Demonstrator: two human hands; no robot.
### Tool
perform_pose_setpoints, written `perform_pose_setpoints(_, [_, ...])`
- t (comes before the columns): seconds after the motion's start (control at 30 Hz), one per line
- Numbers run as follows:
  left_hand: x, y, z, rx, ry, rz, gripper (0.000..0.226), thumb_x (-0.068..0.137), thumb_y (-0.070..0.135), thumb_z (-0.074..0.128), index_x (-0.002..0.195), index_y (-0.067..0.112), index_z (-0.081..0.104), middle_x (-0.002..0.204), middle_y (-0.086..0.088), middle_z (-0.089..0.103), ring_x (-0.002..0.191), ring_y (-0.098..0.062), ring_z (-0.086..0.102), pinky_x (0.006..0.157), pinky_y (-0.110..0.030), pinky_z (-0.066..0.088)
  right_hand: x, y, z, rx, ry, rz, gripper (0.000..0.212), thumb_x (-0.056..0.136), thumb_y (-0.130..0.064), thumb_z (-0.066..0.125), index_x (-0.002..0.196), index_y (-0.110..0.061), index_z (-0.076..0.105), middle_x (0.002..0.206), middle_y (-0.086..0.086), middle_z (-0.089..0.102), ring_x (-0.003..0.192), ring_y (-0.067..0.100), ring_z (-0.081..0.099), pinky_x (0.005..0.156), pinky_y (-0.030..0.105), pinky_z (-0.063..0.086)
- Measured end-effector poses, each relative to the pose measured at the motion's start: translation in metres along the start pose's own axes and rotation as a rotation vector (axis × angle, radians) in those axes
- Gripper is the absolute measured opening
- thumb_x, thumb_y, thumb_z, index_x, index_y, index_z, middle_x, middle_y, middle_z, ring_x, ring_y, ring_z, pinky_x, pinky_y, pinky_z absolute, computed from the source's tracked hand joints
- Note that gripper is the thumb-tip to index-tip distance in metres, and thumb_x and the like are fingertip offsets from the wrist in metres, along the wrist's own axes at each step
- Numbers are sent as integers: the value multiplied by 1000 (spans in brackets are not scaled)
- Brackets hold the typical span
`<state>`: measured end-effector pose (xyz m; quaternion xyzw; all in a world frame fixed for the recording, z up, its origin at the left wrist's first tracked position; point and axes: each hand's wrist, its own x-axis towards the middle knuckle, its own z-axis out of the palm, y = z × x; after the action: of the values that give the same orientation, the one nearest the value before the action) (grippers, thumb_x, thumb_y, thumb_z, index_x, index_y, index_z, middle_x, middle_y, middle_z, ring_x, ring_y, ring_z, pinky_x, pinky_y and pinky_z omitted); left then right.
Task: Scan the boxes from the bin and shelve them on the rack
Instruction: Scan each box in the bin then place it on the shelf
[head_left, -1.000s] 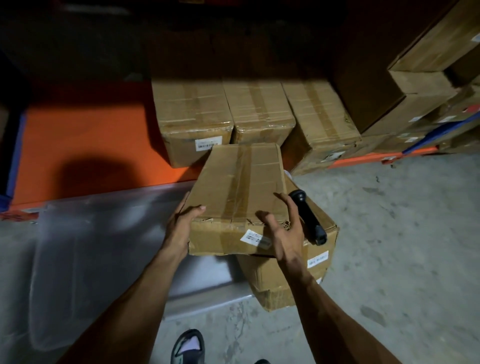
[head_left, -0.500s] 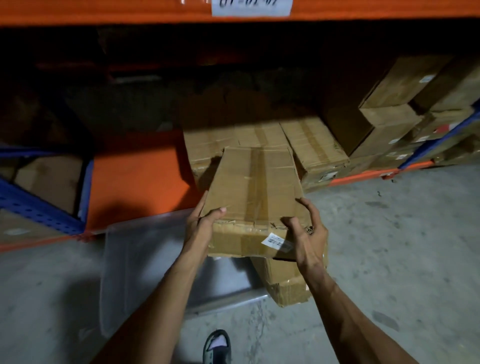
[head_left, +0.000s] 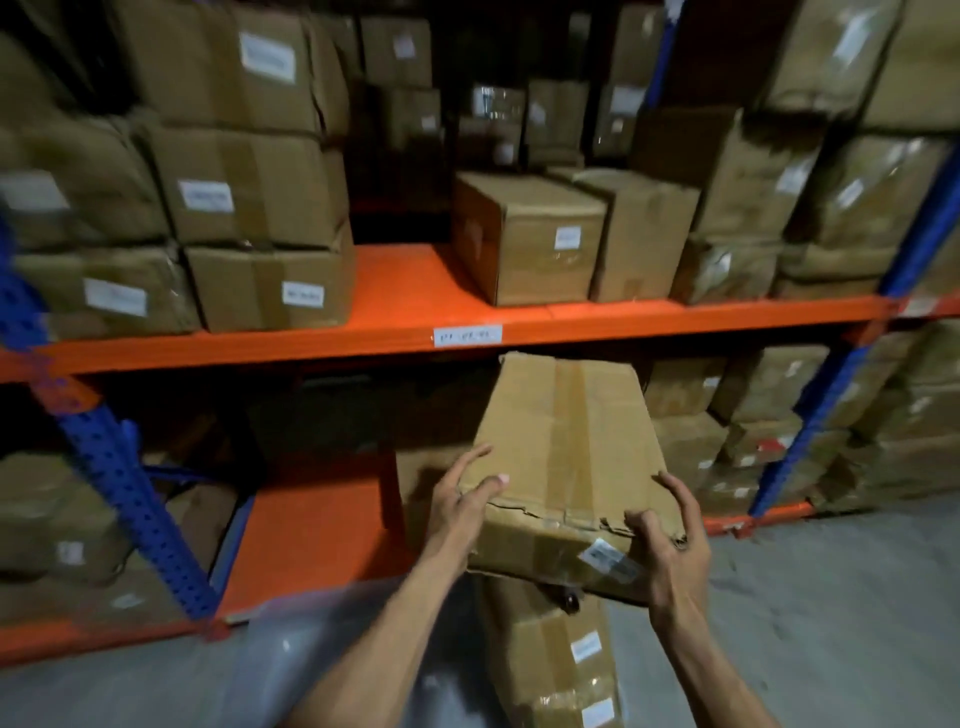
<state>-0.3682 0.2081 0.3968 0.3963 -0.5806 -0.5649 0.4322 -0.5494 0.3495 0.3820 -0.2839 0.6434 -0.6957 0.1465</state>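
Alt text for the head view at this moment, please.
Both hands, left hand and right hand, grip a taped cardboard box, its far end near the orange shelf beam of a rack crowded with boxes. Another box stands below it.

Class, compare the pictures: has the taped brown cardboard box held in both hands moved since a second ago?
Yes. The taped brown cardboard box has risen: its far edge now reaches the orange shelf beam, well above the lower-shelf boxes it overlapped before.

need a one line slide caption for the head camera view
Both hands, left hand and right hand, hold a taped cardboard box in front of an orange and blue rack stacked with boxes.
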Motion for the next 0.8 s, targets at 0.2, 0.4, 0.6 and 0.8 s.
perform_pose_setpoints(0.2, [-15, 99, -12, -36, 11, 122, 43, 67, 32, 73, 108, 42, 71, 120, 9, 70, 104, -3, 65, 89, -25, 52, 9, -74, 7, 56, 6, -101, 59, 68, -45, 69, 127, -51, 63, 138, 5, 63, 116, 27, 62, 85, 41, 55])
perform_pose_setpoints(0.4, [11, 148, -67, -46, 136, 232, 45, 67, 35, 74, 111, 45, 70, 124, 21, 63, 109, 13, 55, 85, -16, 43, 31, -123, 76, 165, -105, -204, 59, 70, -41, 70, 129, -47, 64, 132, -16, 65, 113, 15, 66, 79, 30, 53])
perform_pose_setpoints(0.6, [96, 153, -118, -90, 236, 248, 37, 80, 21, 76, 110, 43, 70, 124, 11, 64, 109, 5, 55, 79, -15, 41, 92, -131, 181, 188, -211, -184, 55, 75, -32, 71, 130, -38, 67, 132, -6, 68, 104, 18, 71, 87, 37, 55])
perform_pose_setpoints(0.8, [212, 118, -140, -122, 316, 145, 37, 82, 21, 75, 109, 45, 69, 127, 7, 60, 118, -14, 52, 82, -23, 40, 173, -108, 274, 86, -262, -95, 53, 72, -34, 70, 125, -40, 70, 119, 0, 73, 95, 17, 74, 84, 36, 54])
